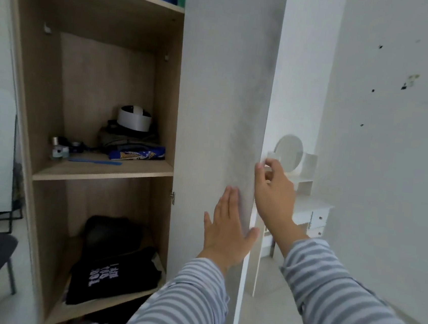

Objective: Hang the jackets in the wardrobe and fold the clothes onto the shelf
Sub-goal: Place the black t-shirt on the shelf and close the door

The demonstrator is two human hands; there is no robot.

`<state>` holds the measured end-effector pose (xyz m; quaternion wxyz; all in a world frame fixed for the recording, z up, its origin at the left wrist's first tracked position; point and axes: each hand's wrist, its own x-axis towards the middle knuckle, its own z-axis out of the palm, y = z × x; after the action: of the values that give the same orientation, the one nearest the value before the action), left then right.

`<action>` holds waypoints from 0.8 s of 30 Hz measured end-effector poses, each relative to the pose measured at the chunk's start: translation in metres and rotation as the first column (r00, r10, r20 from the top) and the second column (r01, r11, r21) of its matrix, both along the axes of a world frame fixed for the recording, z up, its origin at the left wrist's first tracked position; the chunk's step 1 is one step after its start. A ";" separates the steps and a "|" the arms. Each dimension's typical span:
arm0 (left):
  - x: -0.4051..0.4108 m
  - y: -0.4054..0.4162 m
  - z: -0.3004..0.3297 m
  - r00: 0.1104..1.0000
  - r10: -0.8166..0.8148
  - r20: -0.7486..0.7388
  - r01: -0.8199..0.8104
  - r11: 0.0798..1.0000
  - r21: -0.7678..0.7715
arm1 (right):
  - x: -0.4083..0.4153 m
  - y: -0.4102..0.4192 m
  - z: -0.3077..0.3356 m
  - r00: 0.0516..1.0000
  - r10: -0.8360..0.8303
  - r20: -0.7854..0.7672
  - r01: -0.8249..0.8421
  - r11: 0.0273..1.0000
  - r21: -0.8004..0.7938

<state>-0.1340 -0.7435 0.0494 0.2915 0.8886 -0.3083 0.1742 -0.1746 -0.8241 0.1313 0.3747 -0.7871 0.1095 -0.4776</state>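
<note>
Left hand point(226, 231) lies flat, fingers straight, on the white wardrobe door point(221, 109); right hand point(273, 191) has its grip pinching the door's edge

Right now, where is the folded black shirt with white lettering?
In the head view, the black shirt lies on the wardrobe's lower shelf, bottom left of frame, below the middle shelf and left of the white door that both hands touch.

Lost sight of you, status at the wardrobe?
Left hand flat on white door. Right hand curled round door edge. Black folded shirt on lower shelf. Nothing blocking.
</note>
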 end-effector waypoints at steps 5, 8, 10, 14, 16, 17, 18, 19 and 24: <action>0.004 0.059 -0.008 0.987 0.064 0.144 -0.059 0.997 -0.042 | 0.003 0.043 -0.014 0.984 0.095 0.148 -0.061 0.974 -0.216; 0.007 0.107 -0.009 0.968 0.093 0.233 -0.101 0.995 0.023 | 0.012 0.076 -0.027 0.967 0.216 0.137 -0.176 0.950 -0.257; 0.008 0.138 -0.010 0.954 0.123 0.274 -0.139 0.989 0.040 | 0.021 0.101 -0.037 0.940 0.317 0.129 -0.279 0.928 -0.245; 0.016 0.197 -0.017 0.919 0.248 0.307 -0.274 0.961 0.044 | 0.048 0.147 -0.055 0.887 0.452 0.097 -0.397 0.852 -0.342; 0.022 0.226 -0.020 0.883 0.338 0.325 -0.365 0.931 0.023 | 0.061 0.168 -0.063 0.848 0.529 0.036 -0.485 0.801 -0.350; 0.025 0.240 -0.021 0.863 0.381 0.331 -0.405 0.914 0.006 | 0.068 0.177 -0.068 0.829 0.559 -0.006 -0.524 0.773 -0.357; 0.029 0.255 -0.022 0.843 0.423 0.333 -0.447 0.894 -0.006 | 0.077 0.185 -0.073 0.823 0.565 -0.053 -0.541 0.753 -0.374; 0.034 0.268 -0.022 0.821 0.466 0.331 -0.490 0.871 -0.011 | 0.085 0.191 -0.079 0.833 0.543 -0.107 -0.536 0.744 -0.399; 0.067 0.327 -0.026 0.723 0.592 0.357 -0.624 0.781 -0.032 | 0.139 0.218 -0.098 0.867 0.329 -0.375 -0.477 0.767 -0.430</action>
<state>-0.0673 -0.4161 0.0230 0.1183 0.9073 -0.0536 0.3998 -0.0360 -0.6065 0.0330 0.2284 -0.9212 -0.1424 -0.2811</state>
